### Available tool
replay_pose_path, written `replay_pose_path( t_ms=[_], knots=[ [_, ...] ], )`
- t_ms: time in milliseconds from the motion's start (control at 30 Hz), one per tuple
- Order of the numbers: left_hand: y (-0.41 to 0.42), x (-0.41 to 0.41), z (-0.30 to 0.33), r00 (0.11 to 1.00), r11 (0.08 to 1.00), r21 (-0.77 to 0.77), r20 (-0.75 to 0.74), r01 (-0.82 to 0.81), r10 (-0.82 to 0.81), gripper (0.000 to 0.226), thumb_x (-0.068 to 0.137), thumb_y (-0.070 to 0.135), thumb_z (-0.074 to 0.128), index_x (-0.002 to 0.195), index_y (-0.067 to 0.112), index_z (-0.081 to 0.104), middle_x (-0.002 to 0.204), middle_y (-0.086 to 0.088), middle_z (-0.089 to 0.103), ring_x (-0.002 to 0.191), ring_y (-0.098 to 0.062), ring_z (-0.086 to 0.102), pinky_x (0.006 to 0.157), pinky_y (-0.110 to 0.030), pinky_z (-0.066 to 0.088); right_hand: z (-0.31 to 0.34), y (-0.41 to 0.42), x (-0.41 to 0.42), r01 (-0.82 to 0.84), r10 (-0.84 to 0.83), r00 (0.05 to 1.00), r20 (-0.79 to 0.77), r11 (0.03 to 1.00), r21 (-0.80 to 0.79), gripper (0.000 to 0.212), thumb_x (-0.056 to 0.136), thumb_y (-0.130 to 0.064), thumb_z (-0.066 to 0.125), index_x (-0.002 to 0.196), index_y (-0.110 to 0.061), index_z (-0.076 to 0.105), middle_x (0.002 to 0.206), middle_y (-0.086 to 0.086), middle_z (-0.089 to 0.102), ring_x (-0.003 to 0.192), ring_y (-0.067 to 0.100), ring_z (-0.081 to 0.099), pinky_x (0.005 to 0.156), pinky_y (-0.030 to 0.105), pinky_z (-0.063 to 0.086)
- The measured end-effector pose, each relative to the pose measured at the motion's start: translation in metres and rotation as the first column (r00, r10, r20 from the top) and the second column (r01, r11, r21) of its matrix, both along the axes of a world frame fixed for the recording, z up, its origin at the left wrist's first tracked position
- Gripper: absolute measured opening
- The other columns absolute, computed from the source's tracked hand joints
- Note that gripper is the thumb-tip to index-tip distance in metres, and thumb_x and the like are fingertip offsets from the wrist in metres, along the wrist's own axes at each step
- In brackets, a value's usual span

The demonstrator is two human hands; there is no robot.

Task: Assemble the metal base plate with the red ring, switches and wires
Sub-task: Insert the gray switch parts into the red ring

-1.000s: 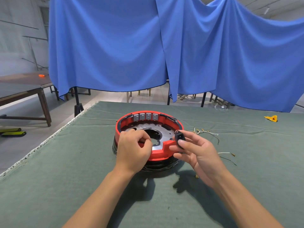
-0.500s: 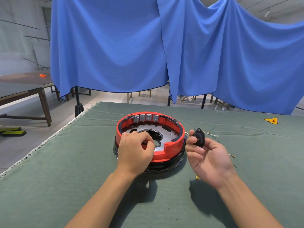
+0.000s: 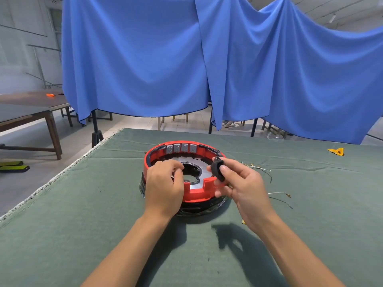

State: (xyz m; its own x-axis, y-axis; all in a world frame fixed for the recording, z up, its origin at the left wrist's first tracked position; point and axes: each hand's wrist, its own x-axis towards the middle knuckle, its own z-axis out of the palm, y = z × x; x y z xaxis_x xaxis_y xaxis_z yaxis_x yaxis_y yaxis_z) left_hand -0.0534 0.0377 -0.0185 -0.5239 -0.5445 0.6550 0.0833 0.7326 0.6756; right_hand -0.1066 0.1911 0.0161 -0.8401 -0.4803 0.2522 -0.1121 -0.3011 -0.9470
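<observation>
Red ring (image 3: 199,193) sitting in the middle of the green cloth table (image 3: 83,214), on top of a black round stack (image 3: 199,208). Inside the ring, a shiny metal base plate (image 3: 195,184) with a big hole in its middle. Along the far inner wall of the ring, four small grey switches (image 3: 181,147) side by side in a row. A gap cut in the near wall of the ring.

Left hand (image 3: 163,187) resting over the near left rim of the ring, fingers curled down onto the plate; hard to tell if anything small is pinched there. Right hand (image 3: 238,183) just beside the right rim, thumb and fingers pinching a small black switch (image 3: 218,169) held up above the ring.

Thin loose wires (image 3: 263,169) lying on the cloth to the right, near the ring but apart from it. More wires (image 3: 279,195) closer in. A yellow piece (image 3: 336,151) far off to the right. Blue curtain (image 3: 207,63) hanging behind the table.
</observation>
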Motion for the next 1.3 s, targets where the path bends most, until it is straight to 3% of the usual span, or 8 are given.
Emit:
replay_pose_path(
  t_ms=[133, 333, 500, 633, 733, 900, 1100, 1300],
  knots=[
    [0.002, 0.002, -0.002, 0.999, 0.999, -0.017, 0.026, -0.031, 0.031, 0.023, 0.079, 0.017, 0.044, 0.080, 0.016, 0.067, 0.082, 0.009, 0.062, 0.090, -0.013, 0.052, 0.084, -0.026, 0.032, 0.007, -0.010, 0.001, 0.090, -0.049, 0.974, -0.222, 0.980, 0.175, 0.029, 0.090, 0.004, 0.057, 0.102, -0.018, 0.071, 0.086, -0.004, 0.073, 0.065, 0.005, 0.064, 0.057, 0.019, 0.053],
    [0.002, 0.006, 0.003, 1.000, 1.000, 0.010, -0.025, 0.010, -0.009, 0.024, 0.073, 0.012, 0.044, 0.078, 0.018, 0.068, 0.075, 0.018, 0.056, 0.079, 0.002, 0.050, 0.080, -0.029, 0.041, 0.018, -0.023, -0.010, 0.101, -0.025, 0.959, -0.281, 0.960, 0.261, 0.027, 0.085, 0.005, 0.061, 0.104, -0.012, 0.072, 0.085, -0.004, 0.073, 0.067, 0.001, 0.066, 0.054, 0.018, 0.052],
    [-0.001, 0.004, 0.002, 0.999, 0.999, 0.029, -0.028, 0.018, -0.017, 0.028, 0.074, 0.009, 0.041, 0.078, 0.015, 0.068, 0.076, 0.014, 0.059, 0.079, 0.004, 0.051, 0.080, -0.026, 0.041, 0.018, -0.029, -0.019, 0.156, 0.048, 0.900, -0.433, 0.893, 0.422, 0.036, 0.084, 0.005, 0.061, 0.108, -0.018, 0.072, 0.086, -0.012, 0.070, 0.068, -0.003, 0.066, 0.067, 0.014, 0.053],
    [-0.003, 0.002, -0.002, 1.000, 1.000, 0.019, -0.023, 0.012, -0.011, 0.029, 0.077, 0.009, 0.041, 0.079, 0.019, 0.068, 0.075, 0.016, 0.059, 0.081, 0.007, 0.051, 0.079, -0.026, 0.042, 0.019, -0.029, -0.023, 0.105, 0.110, 0.893, -0.436, 0.892, 0.440, 0.036, 0.083, 0.008, 0.060, 0.108, -0.015, 0.072, 0.084, -0.013, 0.069, 0.062, -0.005, 0.063, 0.060, 0.009, 0.049],
    [-0.002, 0.000, -0.003, 1.000, 1.000, 0.017, -0.015, 0.012, -0.011, 0.028, 0.078, 0.011, 0.041, 0.079, 0.021, 0.067, 0.075, 0.017, 0.059, 0.082, 0.007, 0.050, 0.080, -0.028, 0.042, 0.021, -0.029, -0.026, 0.164, 0.155, 0.836, -0.526, 0.845, 0.509, 0.034, 0.082, 0.003, 0.063, 0.104, -0.020, 0.072, 0.087, -0.016, 0.067, 0.073, -0.012, 0.061, 0.067, 0.003, 0.046],
    [-0.004, -0.001, -0.005, 1.000, 1.000, 0.010, -0.001, 0.006, -0.006, 0.030, 0.078, 0.012, 0.039, 0.080, 0.020, 0.068, 0.076, 0.015, 0.061, 0.081, 0.006, 0.050, 0.080, -0.027, 0.041, 0.022, -0.029, -0.030, 0.195, 0.217, 0.800, -0.560, 0.788, 0.584, 0.030, 0.082, 0.000, 0.066, 0.099, -0.024, 0.073, 0.081, -0.020, 0.065, 0.068, -0.013, 0.058, 0.060, 0.002, 0.041],
    [-0.005, -0.004, -0.007, 0.999, 1.000, -0.016, 0.044, -0.019, 0.019, 0.033, 0.080, 0.017, 0.037, 0.080, 0.021, 0.069, 0.076, 0.012, 0.064, 0.084, -0.008, 0.052, 0.081, -0.025, 0.037, 0.025, -0.024, -0.030, 0.264, 0.245, 0.728, -0.640, 0.762, 0.592, 0.030, 0.083, 0.001, 0.062, 0.096, -0.022, 0.077, 0.071, -0.030, 0.057, 0.071, -0.019, 0.054, 0.060, -0.001, 0.038],
    [-0.004, -0.005, -0.009, 0.996, 0.996, -0.076, 0.068, -0.050, 0.055, 0.030, 0.083, 0.023, 0.040, 0.083, 0.023, 0.070, 0.081, 0.010, 0.067, 0.081, -0.001, 0.044, 0.080, -0.023, 0.032, 0.025, -0.025, -0.025, 0.326, 0.270, 0.652, -0.708, 0.744, 0.583, 0.032, 0.080, 0.000, 0.060, 0.092, -0.023, 0.077, 0.081, -0.020, 0.064, 0.072, -0.011, 0.054, 0.067, 0.003, 0.039]
  ],
)
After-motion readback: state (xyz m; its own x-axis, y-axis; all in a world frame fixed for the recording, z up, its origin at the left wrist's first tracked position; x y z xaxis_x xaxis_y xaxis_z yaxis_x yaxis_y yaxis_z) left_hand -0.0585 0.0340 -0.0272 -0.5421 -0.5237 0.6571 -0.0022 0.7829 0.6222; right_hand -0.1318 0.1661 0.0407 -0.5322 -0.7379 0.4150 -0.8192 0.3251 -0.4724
